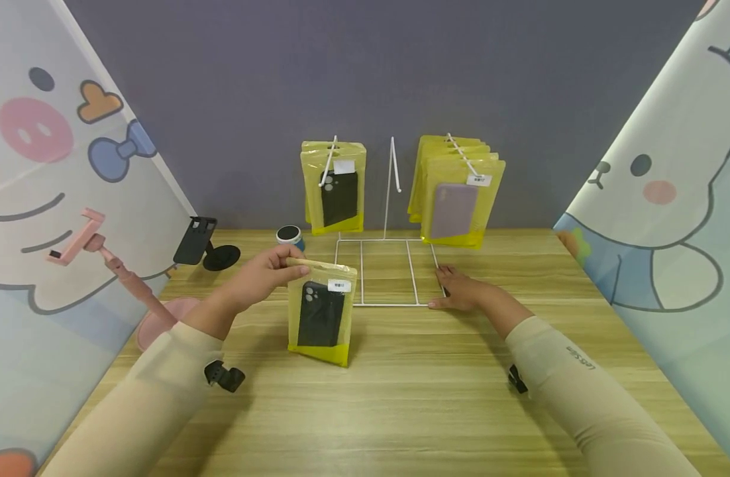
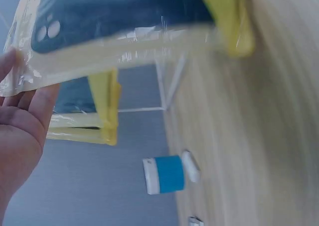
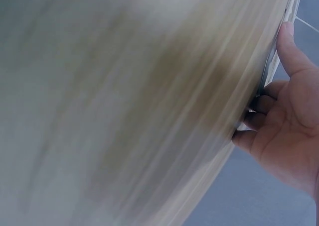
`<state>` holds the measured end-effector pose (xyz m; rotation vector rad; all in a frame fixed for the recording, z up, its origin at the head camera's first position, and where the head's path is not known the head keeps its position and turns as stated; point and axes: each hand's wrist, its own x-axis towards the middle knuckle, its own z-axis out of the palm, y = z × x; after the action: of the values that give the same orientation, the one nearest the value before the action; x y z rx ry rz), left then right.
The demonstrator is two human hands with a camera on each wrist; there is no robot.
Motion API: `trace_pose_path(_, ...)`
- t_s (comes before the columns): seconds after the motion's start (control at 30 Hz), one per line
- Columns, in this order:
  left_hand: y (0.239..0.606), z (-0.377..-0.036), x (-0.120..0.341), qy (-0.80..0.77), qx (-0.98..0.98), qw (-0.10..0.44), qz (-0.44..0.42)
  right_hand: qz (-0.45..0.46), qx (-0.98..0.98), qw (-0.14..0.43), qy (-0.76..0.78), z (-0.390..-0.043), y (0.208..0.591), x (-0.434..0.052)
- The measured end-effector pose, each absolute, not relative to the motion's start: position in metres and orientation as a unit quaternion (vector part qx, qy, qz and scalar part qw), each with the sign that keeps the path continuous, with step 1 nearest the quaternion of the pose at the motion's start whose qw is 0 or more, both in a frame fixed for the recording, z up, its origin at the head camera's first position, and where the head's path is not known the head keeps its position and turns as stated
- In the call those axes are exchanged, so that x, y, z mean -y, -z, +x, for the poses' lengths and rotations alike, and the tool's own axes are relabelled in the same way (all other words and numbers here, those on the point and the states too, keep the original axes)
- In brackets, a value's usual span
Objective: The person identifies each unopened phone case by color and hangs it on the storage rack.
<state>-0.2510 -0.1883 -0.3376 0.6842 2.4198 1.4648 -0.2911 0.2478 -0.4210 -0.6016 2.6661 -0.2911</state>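
1. Our left hand point(image 1: 268, 270) pinches the top edge of a yellow-trimmed clear plastic pouch holding a black phone case point(image 1: 321, 313). The pouch stands upright, its bottom edge on the wooden table point(image 1: 436, 397), in front of the white wire display rack point(image 1: 384, 273).
2. Our right hand point(image 1: 460, 290) lies flat, fingers relaxed, on the rack's base wire.
3. We judge the pouch light, slick and floppy, so the stiffer header strip is the best place to hold.
4. More yellow pouches point(image 1: 457, 192) hang on the rack's hooks.
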Motion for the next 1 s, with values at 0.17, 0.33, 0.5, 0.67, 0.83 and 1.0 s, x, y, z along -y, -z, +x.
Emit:
trace_pose_path(0.17, 0.321, -0.250, 0.186, -0.505, -0.825, 0.102, 0.231, -0.212, -0.952, 0.195, 0.103, -0.291, 0.422, -0.249)
trace_pose_path(0.33, 0.305, -0.250, 0.184, -0.510, -0.831, 0.059, 0.213, -0.214, -0.951, 0.195, 0.106, -0.291, 0.423, -0.248)
trace_pose_path(0.5, 0.285, -0.250, 0.179, -0.554, -0.809, -0.008, 0.195, -0.214, -0.952, 0.194, 0.107, -0.290, 0.422, -0.248)
trace_pose_path(0.67, 0.265, -0.254, 0.173, -0.598, -0.776, -0.058, 0.190, -0.217, -0.951, 0.190, 0.108, -0.290, 0.421, -0.248)
trace_pose_path(0.83, 0.250, -0.262, 0.165, -0.619, -0.760, -0.076, 0.185, -0.216, -0.952, 0.186, 0.113, -0.289, 0.421, -0.248)
trace_pose_path(1.0, 0.247, -0.271, 0.159, -0.627, -0.755, -0.076, 0.174, -0.215, -0.951, 0.187, 0.116, -0.288, 0.421, -0.248)
